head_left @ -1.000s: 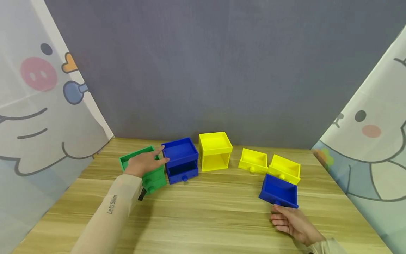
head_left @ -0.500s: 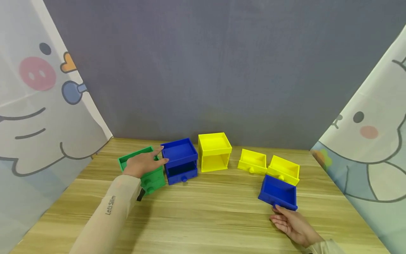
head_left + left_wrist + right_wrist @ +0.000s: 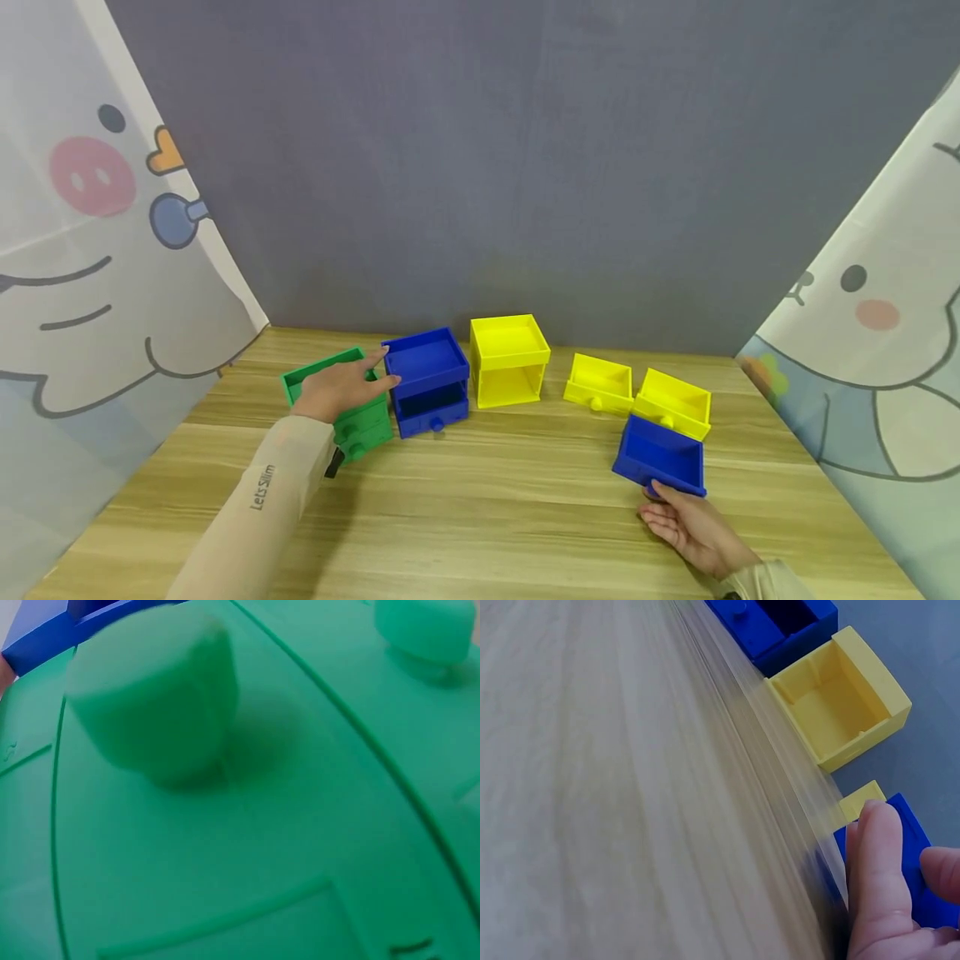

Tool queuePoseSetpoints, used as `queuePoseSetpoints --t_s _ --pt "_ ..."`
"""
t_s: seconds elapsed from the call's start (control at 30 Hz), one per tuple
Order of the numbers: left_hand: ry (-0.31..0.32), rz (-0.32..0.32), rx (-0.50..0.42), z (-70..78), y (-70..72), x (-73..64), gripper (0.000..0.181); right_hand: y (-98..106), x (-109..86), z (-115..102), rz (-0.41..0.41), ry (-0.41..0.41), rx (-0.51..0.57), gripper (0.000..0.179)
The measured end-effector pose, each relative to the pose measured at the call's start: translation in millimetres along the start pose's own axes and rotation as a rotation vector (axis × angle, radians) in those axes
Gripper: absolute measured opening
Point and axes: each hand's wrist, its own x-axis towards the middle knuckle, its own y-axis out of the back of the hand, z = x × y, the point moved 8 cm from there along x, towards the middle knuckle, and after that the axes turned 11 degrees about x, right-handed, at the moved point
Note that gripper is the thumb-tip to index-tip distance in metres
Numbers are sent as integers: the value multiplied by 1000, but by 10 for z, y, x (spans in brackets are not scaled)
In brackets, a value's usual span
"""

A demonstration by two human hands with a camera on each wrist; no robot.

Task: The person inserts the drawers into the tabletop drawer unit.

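In the head view, my left hand reaches over the green drawer cabinet. Its index finger and thumb are stretched against the left edge of the blue cabinet, whose upper bay has no drawer in it; a knobbed drawer sits below. At right, my right hand pinches the front knob of a loose blue drawer. This drawer is tilted and stands in front of a yellow drawer. The left wrist view is filled by the green cabinet's front and a green knob.
A yellow cabinet with an open front stands right of the blue one. Another yellow drawer lies between it and the yellow drawer behind the blue one. A grey wall rises behind the wooden table.
My right thumb has come a little further onto the blue drawer's knob. Left hand, cabinets and drawers stay practically where they were; the head view shifts slightly.
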Motion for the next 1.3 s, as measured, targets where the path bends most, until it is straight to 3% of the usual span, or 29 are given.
queuePoseSetpoints --t_s 0.47,0.83,1.3 --pt "23 -16 21 10 1 -5 82 7 10 40 31 28 18 36" --pt "12 -20 7 -3 5 -9 84 -23 -12 -51 91 117 -74 32" --pt "0 -21 -31 5 1 -14 84 -132 -67 -58 37 140 -94 28"
